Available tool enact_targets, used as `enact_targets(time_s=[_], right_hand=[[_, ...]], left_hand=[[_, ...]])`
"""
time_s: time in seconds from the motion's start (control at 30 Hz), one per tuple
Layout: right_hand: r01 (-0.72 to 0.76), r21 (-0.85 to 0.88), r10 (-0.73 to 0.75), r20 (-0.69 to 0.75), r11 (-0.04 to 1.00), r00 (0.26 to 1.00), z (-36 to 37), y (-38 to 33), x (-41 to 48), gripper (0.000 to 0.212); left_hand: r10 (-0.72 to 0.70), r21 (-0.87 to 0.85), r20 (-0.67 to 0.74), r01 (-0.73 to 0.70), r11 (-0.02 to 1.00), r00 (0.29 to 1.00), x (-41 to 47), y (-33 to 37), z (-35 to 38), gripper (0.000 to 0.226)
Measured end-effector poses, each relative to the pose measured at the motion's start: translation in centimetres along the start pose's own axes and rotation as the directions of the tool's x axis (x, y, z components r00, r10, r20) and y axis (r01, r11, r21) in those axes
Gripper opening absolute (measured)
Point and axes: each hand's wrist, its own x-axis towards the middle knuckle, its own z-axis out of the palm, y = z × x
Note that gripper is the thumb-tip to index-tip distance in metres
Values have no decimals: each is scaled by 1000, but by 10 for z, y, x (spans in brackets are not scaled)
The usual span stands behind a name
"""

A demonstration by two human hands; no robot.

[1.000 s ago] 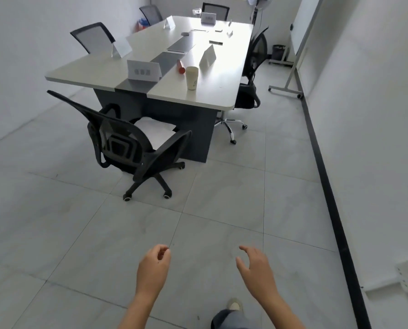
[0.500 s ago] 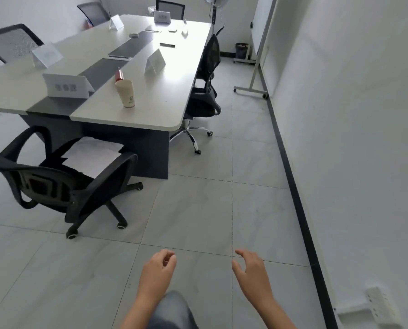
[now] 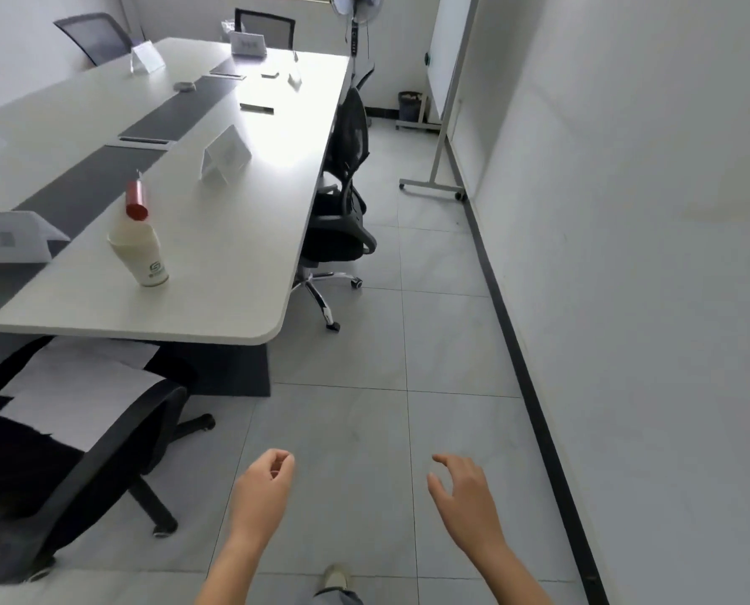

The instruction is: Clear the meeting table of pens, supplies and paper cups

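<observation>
my left hand (image 3: 262,491) is loosely curled, right hand (image 3: 465,499) fingers spread loose, both empty; paper cup (image 3: 140,255) with a small S-ish logo stands near the meeting table (image 3: 233,238) corner, red pen (image 3: 137,199) just behind it

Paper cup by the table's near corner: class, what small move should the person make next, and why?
Probably step forward and reach the left hand toward the paper cup. It and the right hand are empty above the floor, short of the table, and the upright cup is the nearest item.
</observation>
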Motion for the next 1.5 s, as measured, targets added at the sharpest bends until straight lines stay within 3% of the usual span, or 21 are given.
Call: enact_targets(time_s=[0.13, 0.37, 0.73, 0.83, 0.97, 1.1, 1.27, 1.5], right_hand=[[-45, 47, 48, -68, 998, 997, -17, -7, 59, 31], [-225, 87, 231, -64, 970, 971, -42, 43, 148, 29], [-53, 106, 65, -115, 993, 991, -190, 84, 383, 29], [-43, 91, 46, -27, 995, 999, -194, 88, 426, 29], [26, 49, -31, 109, 998, 994, -184, 88, 480, 30], [68, 41, -72, 127, 997, 989, -191, 79, 553, 30], [91, 20, -92, 122, 996, 988, -212, 60, 658, 30], [13, 72, -12, -12, 997, 1000, -254, 35, 795, 28]], left_hand=[[53, -12, 74, -52, 999, 996, 64, 52, 28, 18], [33, 96, 259, -59, 994, 965, 135, 101, 124, 25], [63, 61, 160, -74, 995, 985, 251, 252, 266, 26], [32, 81, 133, -43, 996, 991, 272, 272, 286, 26], [-89, 26, -20, 89, 996, 996, 310, 282, 288, 27], [-149, -16, -89, 148, 989, 985, 364, 296, 298, 25], [-151, -47, -76, 148, 988, 986, 468, 337, 320, 25], [-15, -33, 25, 16, 999, 1000, 620, 439, 357, 15]])
